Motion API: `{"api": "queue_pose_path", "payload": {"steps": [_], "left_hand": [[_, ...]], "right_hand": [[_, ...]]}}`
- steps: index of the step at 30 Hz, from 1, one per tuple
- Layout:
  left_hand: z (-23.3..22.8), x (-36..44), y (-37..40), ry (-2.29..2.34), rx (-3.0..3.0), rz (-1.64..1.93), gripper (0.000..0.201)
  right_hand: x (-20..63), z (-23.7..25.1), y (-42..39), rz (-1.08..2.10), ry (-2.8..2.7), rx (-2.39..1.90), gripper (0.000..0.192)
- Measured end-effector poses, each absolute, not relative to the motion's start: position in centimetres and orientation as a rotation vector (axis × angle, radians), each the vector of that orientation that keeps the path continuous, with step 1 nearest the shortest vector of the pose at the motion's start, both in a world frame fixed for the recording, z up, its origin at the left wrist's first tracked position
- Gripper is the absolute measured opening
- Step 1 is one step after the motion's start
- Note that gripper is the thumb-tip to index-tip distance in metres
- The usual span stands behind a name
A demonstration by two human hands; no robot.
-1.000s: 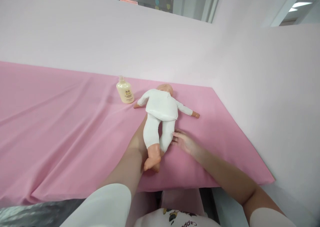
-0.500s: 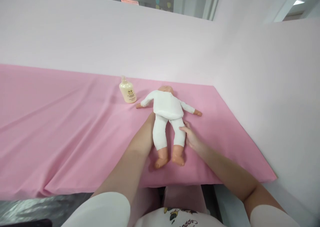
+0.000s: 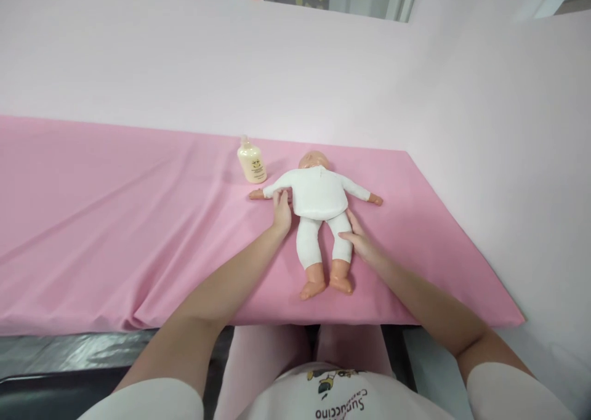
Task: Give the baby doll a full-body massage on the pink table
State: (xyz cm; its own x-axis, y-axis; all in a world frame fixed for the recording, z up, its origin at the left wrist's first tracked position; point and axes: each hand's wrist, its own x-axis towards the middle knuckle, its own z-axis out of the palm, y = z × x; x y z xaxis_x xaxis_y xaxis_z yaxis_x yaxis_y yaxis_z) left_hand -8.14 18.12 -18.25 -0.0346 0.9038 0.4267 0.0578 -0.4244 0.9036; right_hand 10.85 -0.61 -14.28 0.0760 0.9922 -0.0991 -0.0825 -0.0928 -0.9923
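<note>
We're looking down on a doll (image 3: 318, 204) lying flat on a pink sheet (image 3: 115, 223), head away from us, feet toward us. It wears a white top and white leggings, with both arms stretched out to the sides and bare feet pointing our way. It looks face down, since we see the back of a bald head, though that's hard to call for sure.

Our left hand (image 3: 281, 210) lies just at the doll's left flank, palm down, fingers laid close together and pointing up toward the sleeve. The fingertips touch the doll's outstretched arm near the shoulder. It grips nothing; it rests flat against cloth and sheet.

Our right hand (image 3: 357, 238) sits on the other side, against the doll's hip and upper leg. Its fingers are loosely together, the thumb angled in toward the white leggings, touching the leg. It presses alongside rather than closing around anything.

So both hands flank the doll, one at each side of the torso.

A small cream bottle (image 3: 252, 161) stands upright on the sheet just beyond the doll's left arm, near the head. Behind it rises a pale pink wall (image 3: 277, 69), and the sheet lies in long folds on the left.
</note>
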Motion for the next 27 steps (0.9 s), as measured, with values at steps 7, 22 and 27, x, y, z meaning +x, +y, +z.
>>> {"api": "queue_pose_path", "payload": {"steps": [7,22,27], "left_hand": [[-17.5,-8.5,17.9,1.122,1.977,1.35,0.037],[-17.0,-8.3,18.7,1.117,2.039,1.205,0.04],[-15.8,-9.9,18.8,1.364,2.153,1.161,0.045]], "right_hand": [[11.1,-14.0,-0.4,1.163,-1.165,-1.329,0.085],[13.1,-15.3,-0.1,0.852,-1.578,-1.37,0.07],[13.3,-15.7,0.3,0.729,-1.638,-1.464,0.077]]}}
